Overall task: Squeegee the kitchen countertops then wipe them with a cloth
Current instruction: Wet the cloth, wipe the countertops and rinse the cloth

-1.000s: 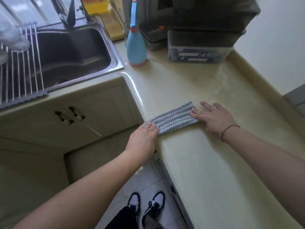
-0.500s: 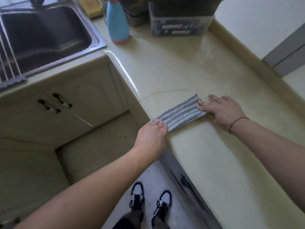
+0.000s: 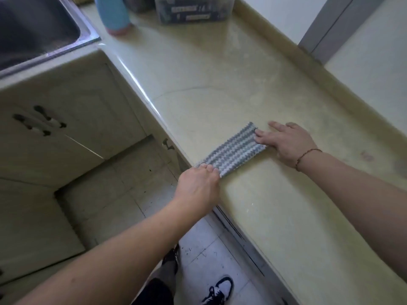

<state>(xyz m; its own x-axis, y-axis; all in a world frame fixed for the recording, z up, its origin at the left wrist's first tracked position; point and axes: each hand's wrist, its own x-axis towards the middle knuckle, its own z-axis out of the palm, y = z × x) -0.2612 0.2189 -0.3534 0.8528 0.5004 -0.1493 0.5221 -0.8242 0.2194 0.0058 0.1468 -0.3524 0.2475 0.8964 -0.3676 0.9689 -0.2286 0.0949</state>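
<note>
Both arms reach out: the left hand pinches the cloth, and the flat right hand presses it on the counter.

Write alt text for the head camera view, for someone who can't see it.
Two bare hands press a folded striped cloth on a beige countertop: left hand at the counter's edge, right hand flat on the far end. A sink sits upper left.

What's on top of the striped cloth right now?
Only hands on the folded grey-and-white striped cloth: left hand at its near end, right hand's fingers on its far end. The beige countertop beneath is hidden.
</note>
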